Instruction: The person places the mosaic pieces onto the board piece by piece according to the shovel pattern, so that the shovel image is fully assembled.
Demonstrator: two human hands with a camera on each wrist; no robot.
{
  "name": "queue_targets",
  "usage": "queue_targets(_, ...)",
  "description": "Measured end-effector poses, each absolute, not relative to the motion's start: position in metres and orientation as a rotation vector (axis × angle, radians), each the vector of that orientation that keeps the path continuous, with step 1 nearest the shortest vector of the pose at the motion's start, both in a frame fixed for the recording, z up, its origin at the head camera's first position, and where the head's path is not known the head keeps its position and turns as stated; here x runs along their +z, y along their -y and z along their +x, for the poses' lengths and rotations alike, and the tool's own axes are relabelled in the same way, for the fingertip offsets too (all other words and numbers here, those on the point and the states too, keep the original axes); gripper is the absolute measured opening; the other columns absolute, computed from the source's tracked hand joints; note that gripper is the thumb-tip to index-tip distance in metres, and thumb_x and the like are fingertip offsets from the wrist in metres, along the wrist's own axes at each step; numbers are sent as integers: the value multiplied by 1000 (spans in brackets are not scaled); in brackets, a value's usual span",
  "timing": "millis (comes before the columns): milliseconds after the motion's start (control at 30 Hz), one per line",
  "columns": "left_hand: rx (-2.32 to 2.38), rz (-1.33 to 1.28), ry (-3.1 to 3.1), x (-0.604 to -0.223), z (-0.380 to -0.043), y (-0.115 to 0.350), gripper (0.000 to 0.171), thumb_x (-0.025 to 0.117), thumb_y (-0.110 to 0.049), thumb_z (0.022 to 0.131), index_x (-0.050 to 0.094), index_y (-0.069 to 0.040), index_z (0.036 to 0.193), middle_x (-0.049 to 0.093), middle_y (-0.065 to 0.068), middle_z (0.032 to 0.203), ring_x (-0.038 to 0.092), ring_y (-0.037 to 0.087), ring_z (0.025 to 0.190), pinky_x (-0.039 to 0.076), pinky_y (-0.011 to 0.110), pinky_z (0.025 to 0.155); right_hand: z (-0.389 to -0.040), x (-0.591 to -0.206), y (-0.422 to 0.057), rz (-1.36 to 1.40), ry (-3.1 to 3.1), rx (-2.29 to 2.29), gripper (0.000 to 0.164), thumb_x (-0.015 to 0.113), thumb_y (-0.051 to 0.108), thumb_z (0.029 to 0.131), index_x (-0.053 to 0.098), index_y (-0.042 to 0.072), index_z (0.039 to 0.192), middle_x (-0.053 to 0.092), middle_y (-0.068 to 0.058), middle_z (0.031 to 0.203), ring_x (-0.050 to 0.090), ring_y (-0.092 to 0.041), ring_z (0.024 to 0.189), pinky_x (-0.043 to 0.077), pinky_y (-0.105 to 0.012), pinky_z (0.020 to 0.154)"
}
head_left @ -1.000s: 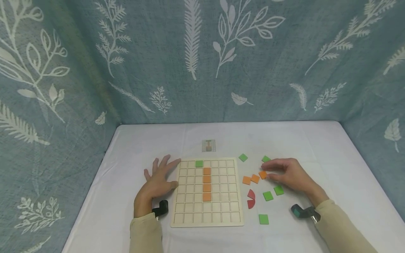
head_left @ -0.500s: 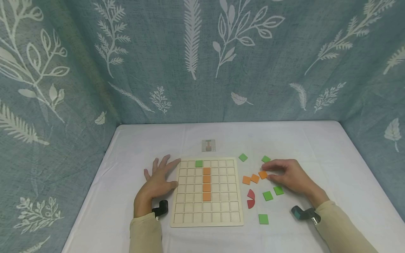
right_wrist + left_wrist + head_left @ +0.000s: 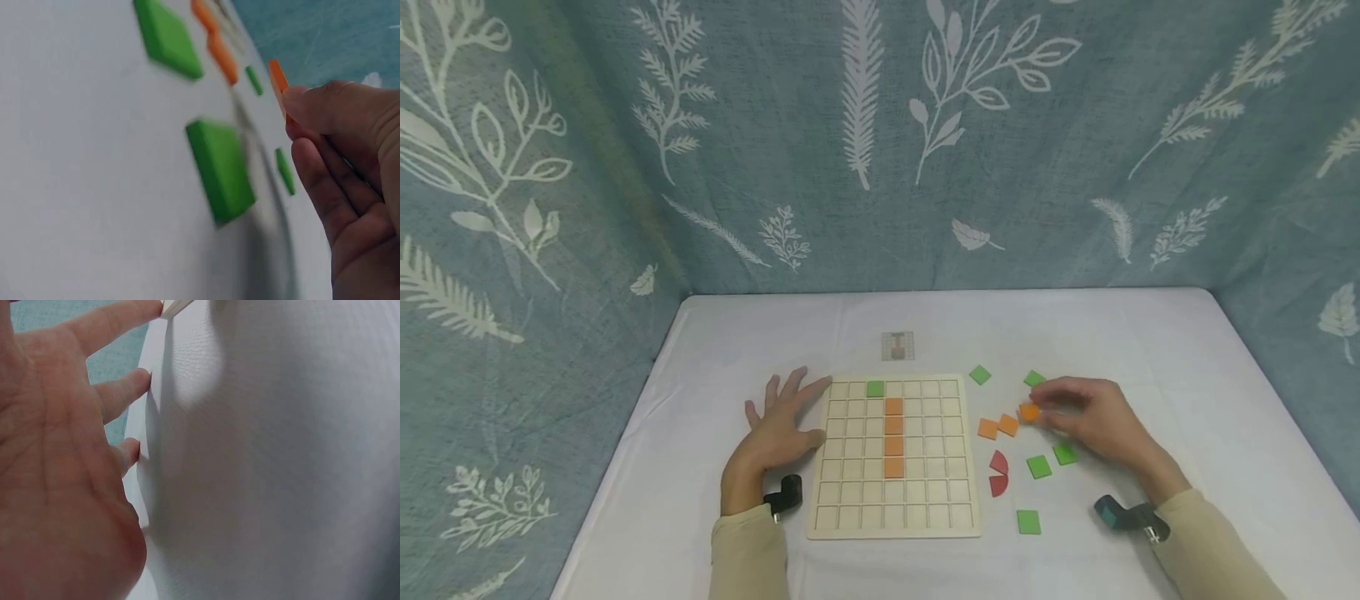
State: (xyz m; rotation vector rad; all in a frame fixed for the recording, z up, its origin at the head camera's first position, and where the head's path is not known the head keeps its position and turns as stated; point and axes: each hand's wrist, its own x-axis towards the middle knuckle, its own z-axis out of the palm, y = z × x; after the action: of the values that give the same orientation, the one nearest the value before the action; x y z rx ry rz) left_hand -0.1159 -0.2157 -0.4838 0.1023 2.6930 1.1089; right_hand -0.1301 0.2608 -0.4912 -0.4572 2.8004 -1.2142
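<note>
Between thumb and fingertips my right hand (image 3: 1093, 412) pinches an orange square tile (image 3: 279, 86), lifted off the cloth in the right wrist view. In the head view that hand is right of the pale wooden grid board (image 3: 853, 496). One green tile (image 3: 876, 389) sits in the board's top row, and several orange tiles (image 3: 893, 446) form a column below and to its right. My left hand (image 3: 778, 433) has its fingers spread, thumb and index finger touching the board's left edge. The left wrist view shows the left palm (image 3: 56, 437) and a corner of the board (image 3: 175, 307).
Right of the board lie two orange tiles (image 3: 988, 428), two red wedge pieces (image 3: 998, 485) and several green tiles (image 3: 1028, 522). A small printed grid card (image 3: 898, 346) lies behind the board. A patterned curtain (image 3: 880, 208) surrounds the white-covered table (image 3: 760, 325).
The right hand has taken up the orange tile, which lay on the table beside the other two. The left hand stays at the board's edge.
</note>
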Motion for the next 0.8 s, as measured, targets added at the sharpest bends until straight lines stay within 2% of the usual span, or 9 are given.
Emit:
queue_targets(133, 1097, 88, -2676, -481, -116, 214, 88, 72, -10, 79, 51, -14, 164, 16, 25, 182, -10, 56, 167, -20, 84, 120, -117, -482, -255, -469, -2796, -1307, 34, 92, 10, 88, 83, 20, 119, 83, 5, 113, 74, 0, 109, 51, -7, 99)
queue_targets(400, 1022, 59, -2654, -479, -118, 214, 90, 72, -9, 81, 47, -15, 167, 12, 23, 183, -13, 53, 168, -21, 83, 122, -89, -474, -232, -552, -2732, -1502, 35, 89, -2, 86, 82, 13, 117, 84, -1, 113, 77, -5, 102, 54, -9, 99)
queue_targets(800, 1012, 52, -2650, -476, -118, 213, 90, 72, -9, 81, 47, -15, 167, 12, 22, 183, -13, 52, 168, -20, 83, 122, -72, -482, -189, -693, -2613, -1664, 31, 91, -1, 84, 83, 8, 112, 85, -2, 111, 80, -16, 100, 62, -20, 96)
